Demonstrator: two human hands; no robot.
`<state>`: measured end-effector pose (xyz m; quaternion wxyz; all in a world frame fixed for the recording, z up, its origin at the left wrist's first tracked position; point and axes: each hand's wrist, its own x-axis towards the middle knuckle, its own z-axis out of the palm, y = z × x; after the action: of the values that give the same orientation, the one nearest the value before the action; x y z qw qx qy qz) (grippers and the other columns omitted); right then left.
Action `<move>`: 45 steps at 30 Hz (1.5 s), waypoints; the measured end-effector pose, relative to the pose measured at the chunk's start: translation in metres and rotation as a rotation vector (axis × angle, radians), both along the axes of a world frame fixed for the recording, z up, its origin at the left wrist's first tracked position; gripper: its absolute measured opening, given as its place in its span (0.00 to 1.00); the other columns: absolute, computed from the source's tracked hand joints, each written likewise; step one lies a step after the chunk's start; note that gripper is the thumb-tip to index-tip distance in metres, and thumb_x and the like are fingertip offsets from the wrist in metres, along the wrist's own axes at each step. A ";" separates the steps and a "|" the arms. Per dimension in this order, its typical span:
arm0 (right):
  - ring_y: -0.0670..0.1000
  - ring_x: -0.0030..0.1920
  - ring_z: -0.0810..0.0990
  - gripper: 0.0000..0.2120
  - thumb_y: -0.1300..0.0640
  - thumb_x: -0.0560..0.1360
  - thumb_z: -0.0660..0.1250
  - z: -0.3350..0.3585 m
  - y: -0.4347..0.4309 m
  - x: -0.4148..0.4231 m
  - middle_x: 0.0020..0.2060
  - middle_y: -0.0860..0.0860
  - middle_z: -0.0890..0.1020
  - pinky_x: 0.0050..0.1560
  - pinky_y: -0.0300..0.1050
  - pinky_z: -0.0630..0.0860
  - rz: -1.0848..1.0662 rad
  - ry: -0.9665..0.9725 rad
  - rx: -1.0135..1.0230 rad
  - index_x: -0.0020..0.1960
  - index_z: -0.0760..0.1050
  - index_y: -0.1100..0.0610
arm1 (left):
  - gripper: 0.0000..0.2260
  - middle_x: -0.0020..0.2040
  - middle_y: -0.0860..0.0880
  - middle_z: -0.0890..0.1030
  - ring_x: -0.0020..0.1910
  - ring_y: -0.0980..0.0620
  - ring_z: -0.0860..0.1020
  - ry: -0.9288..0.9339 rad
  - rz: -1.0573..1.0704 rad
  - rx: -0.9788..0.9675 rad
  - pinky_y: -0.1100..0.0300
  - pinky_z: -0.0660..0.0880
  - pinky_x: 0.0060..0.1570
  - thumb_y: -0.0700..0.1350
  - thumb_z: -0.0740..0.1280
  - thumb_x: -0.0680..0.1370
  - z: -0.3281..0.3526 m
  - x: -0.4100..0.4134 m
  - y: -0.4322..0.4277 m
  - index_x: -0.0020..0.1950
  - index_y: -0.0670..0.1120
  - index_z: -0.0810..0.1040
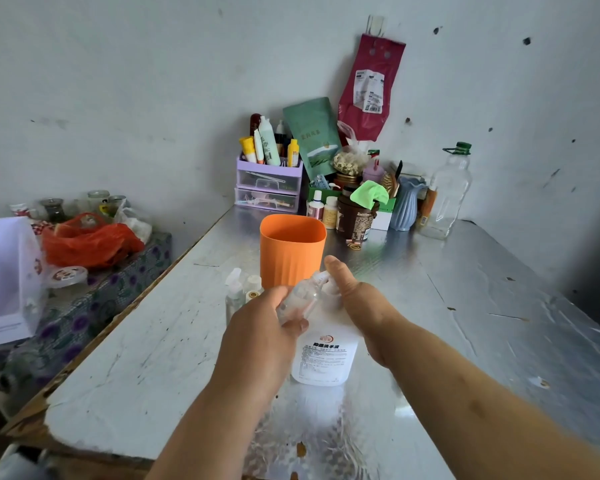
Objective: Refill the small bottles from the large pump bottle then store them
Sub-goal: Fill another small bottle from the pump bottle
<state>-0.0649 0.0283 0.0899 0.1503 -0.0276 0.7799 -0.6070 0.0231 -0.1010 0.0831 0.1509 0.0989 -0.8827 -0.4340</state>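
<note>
The left hand's fingers (280,295) were curled round a small clear bottle (300,296), thumb beneath it, holding it tilted with its mouth up at the pump head (329,286). The right hand (361,308) lay on top of that pump head with the thumb straight, pointing to 12 o'clock. Its other fingers were hidden behind the hand, so I could not tell how they were bent.

Just beyond the hands, at 12 o'clock, stood an orange cup (291,247), open and upright. At 10 o'clock from the left hand (260,329), close by it, stood a small spray bottle (234,293) and a small white-capped bottle (253,286), side by side. Along the wall at the far edge of the foil-covered table (482,306) were a purple drawer organiser (269,184), a brown tub (354,220) with a green cloth (369,194) on it, a blue vase (406,204) and a clear jug with a green cap (449,192). A red plastic bag (87,242) lay on the side table at 9 o'clock.

The large pump bottle (323,356) stood upright on the table between the two forearms, translucent white with a printed label. The small bottle looked clear, and its fill level was not readable.
</note>
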 end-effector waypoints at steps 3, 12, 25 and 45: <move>0.55 0.53 0.83 0.41 0.24 0.56 0.63 0.002 -0.001 -0.002 0.49 0.54 0.85 0.64 0.55 0.73 0.004 -0.046 -0.051 0.54 0.81 0.55 | 0.16 0.55 0.56 0.81 0.51 0.56 0.79 0.010 -0.004 0.003 0.55 0.77 0.54 0.49 0.70 0.77 0.003 0.001 0.000 0.64 0.56 0.75; 0.53 0.50 0.83 0.32 0.29 0.69 0.61 0.004 0.001 -0.001 0.48 0.53 0.85 0.51 0.47 0.76 0.003 -0.007 -0.036 0.51 0.81 0.56 | 0.14 0.52 0.57 0.82 0.49 0.56 0.81 0.010 -0.010 0.049 0.51 0.78 0.53 0.49 0.70 0.76 0.003 0.001 0.001 0.62 0.56 0.76; 0.55 0.53 0.82 0.35 0.26 0.64 0.61 -0.008 -0.001 -0.003 0.49 0.52 0.85 0.64 0.56 0.73 -0.006 0.041 -0.041 0.55 0.80 0.53 | 0.15 0.54 0.57 0.82 0.50 0.55 0.81 0.004 0.004 0.014 0.52 0.79 0.52 0.48 0.70 0.77 -0.002 -0.001 -0.001 0.63 0.56 0.76; 0.55 0.46 0.83 0.24 0.33 0.72 0.63 0.002 0.000 -0.001 0.42 0.54 0.85 0.56 0.51 0.76 -0.024 0.014 -0.051 0.45 0.79 0.55 | 0.14 0.52 0.57 0.83 0.48 0.56 0.81 0.028 -0.002 0.024 0.52 0.79 0.51 0.48 0.71 0.76 0.000 -0.001 0.000 0.61 0.55 0.77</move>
<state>-0.0660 0.0287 0.0922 0.1366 -0.0262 0.7654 -0.6284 0.0217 -0.1010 0.0831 0.1616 0.0936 -0.8752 -0.4462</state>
